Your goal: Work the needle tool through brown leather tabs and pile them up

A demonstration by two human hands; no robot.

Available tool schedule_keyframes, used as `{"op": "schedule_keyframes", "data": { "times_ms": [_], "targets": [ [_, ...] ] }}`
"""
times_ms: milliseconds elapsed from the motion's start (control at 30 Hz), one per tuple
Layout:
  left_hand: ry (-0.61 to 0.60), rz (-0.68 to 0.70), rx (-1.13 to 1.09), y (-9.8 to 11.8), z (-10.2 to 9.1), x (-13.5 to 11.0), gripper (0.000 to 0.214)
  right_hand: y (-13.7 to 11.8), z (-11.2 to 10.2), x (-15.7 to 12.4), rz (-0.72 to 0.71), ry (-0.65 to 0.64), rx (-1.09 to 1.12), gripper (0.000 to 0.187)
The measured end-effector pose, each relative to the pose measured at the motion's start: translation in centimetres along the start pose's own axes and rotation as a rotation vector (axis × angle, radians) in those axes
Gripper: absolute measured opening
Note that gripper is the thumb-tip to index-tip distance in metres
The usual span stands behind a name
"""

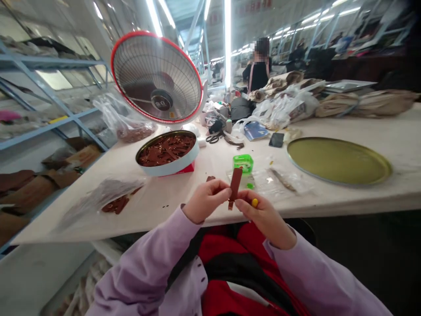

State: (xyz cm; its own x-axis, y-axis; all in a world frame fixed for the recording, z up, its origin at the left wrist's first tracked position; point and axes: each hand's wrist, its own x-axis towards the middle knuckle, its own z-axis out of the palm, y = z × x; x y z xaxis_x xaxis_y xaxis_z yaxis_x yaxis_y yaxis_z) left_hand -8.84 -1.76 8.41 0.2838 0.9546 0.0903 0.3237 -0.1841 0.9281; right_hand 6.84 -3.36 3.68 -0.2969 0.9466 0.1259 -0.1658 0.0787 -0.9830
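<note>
A flat brown leather-like strap piece (235, 182) stands roughly upright between my hands above the table's front edge, with a small metallic-looking bit at its lower end. My left hand (207, 199) pinches it from the left side. From the right, the fingers of my right hand (261, 215) are closed at its lower part. A small yellow-ended thing (255, 202) sticks out of my right hand; the rest of it is hidden. Just beyond the strap piece is a bright green plastic box (243, 161). Another brown piece (210, 178) shows behind my left hand.
A round tin (166, 164) full of brown strips stands at left, before a red-rimmed fan heater (158, 79). A plastic bag (98, 199) with brown pieces lies front left. Right is a large round lid (338, 160). Scissors (213, 139) and bundled bags (286, 107) lie farther back.
</note>
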Motion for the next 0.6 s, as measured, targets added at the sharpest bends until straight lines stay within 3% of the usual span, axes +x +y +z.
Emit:
{"op": "schedule_keyframes", "data": {
  "times_ms": [133, 367, 500, 600],
  "targets": [
    [0.088, 0.031, -0.049, 0.5, 3.2, -1.8, 0.014, -0.1, -0.4, -1.1, -0.017, -0.047, 0.061, 0.02],
    [0.172, -0.143, -0.311, -1.2, 5.7, -4.1, 0.023, 1.4, -0.4, -2.2, -0.004, 0.166, 0.178, 0.015],
    [0.213, -0.18, -0.402, -1.2, 6.9, -4.8, 0.022, 1.4, -0.3, -2.7, 0.027, 0.138, 0.247, 0.017],
    [0.248, -0.153, -0.341, -1.0, 7.5, -5.2, 0.02, 1.2, 0.0, -3.0, 0.06, 0.13, 0.332, 0.02]
  ]
}}
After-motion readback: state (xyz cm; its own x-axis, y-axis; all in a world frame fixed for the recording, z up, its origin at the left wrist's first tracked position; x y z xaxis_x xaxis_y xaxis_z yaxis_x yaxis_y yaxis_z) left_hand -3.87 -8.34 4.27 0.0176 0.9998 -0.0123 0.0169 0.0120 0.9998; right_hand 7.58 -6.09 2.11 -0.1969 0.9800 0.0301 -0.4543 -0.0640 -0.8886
